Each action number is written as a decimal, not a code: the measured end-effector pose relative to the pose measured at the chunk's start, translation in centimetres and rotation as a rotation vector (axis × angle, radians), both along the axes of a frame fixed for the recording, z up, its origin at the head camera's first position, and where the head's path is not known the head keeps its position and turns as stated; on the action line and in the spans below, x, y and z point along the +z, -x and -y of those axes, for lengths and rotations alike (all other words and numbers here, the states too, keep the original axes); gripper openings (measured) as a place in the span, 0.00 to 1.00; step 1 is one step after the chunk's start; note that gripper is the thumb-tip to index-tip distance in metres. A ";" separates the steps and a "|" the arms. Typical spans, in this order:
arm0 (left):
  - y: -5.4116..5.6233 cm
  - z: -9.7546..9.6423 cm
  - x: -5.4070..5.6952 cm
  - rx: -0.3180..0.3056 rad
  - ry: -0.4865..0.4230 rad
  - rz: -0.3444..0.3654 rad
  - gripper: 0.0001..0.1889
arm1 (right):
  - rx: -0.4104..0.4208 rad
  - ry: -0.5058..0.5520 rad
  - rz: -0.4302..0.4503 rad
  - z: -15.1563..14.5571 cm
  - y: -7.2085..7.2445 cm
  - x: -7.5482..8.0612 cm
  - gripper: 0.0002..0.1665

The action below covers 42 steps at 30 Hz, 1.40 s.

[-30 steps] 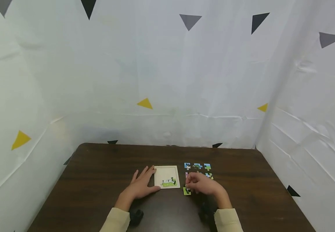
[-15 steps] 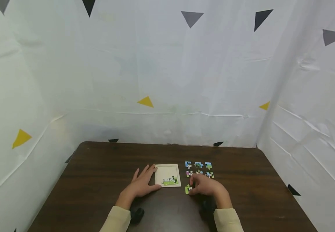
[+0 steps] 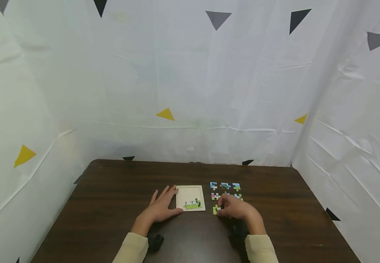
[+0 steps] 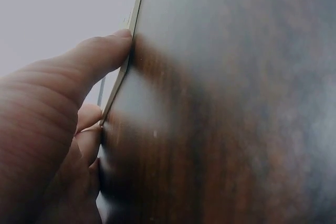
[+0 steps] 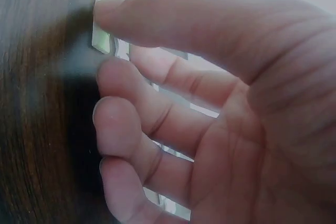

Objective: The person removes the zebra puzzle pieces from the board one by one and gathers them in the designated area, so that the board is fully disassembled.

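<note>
A pale square puzzle tray (image 3: 188,194) lies on the table, with black-and-white figures on green (image 3: 192,204) along its lower edge. My left hand (image 3: 159,209) is spread at its left side, index fingertip at the upper corner and thumb at the lower one. In the left wrist view the thumb (image 4: 100,53) touches the tray's edge. Right of the tray, my right hand (image 3: 237,208) pinches a green puzzle piece (image 3: 215,209) between thumb and index finger. In the right wrist view the thumb covers part of that piece (image 5: 101,38); the other fingers are curled beside it.
Several puzzle pieces lie in rows beyond the right hand, among them a blue one (image 3: 213,186), a green-and-blue one (image 3: 236,187) and a pink-and-green one (image 3: 214,196). The hand partly hides the middle row. White cloth (image 3: 190,146) hangs behind the dark wooden table (image 3: 127,190).
My right hand has shifted slightly right and away from me, and the green piece under its thumb has moved along with it. The left hand stays at the tray.
</note>
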<state>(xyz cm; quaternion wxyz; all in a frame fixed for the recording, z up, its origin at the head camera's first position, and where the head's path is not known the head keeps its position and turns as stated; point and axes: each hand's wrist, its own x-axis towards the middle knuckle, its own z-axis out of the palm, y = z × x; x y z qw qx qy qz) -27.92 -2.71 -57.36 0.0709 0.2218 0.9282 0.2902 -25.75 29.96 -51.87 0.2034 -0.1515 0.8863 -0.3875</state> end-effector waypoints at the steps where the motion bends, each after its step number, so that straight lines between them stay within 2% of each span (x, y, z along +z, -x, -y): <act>1: 0.0 0.0 0.1 0.001 0.007 0.002 0.46 | 0.002 0.012 0.000 -0.1 0.1 0.1 0.14; 5: 0.1 0.2 0.2 0.005 0.013 0.006 0.46 | -0.014 0.020 -0.054 -0.1 0.4 0.4 0.12; 9: 0.4 0.5 -0.5 0.008 0.006 0.006 0.47 | -0.020 -0.001 -0.149 1.2 0.9 0.8 0.10; 13: 0.7 0.8 -0.7 0.005 0.013 0.017 0.47 | 0.040 -0.033 -0.198 4.0 1.3 1.1 0.11; 17: 0.9 0.7 0.2 -0.012 0.025 0.001 0.45 | 0.104 -0.073 -0.202 6.8 1.9 1.2 0.13; 21: 0.8 0.5 0.8 -0.040 0.027 -0.023 0.45 | 0.100 -0.122 -0.214 8.8 2.4 0.9 0.15; 26: 0.3 0.4 0.3 -0.060 0.008 -0.005 0.45 | 0.074 -0.186 -0.179 9.7 2.3 -0.1 0.13; 32: 0.1 0.5 -0.2 -0.047 -0.005 -0.001 0.45 | 0.075 -0.188 -0.168 9.8 2.1 -0.2 0.11; 42: 0.1 0.3 0.4 -0.034 0.018 0.015 0.45 | 0.101 -0.234 -0.175 9.9 1.9 0.2 0.09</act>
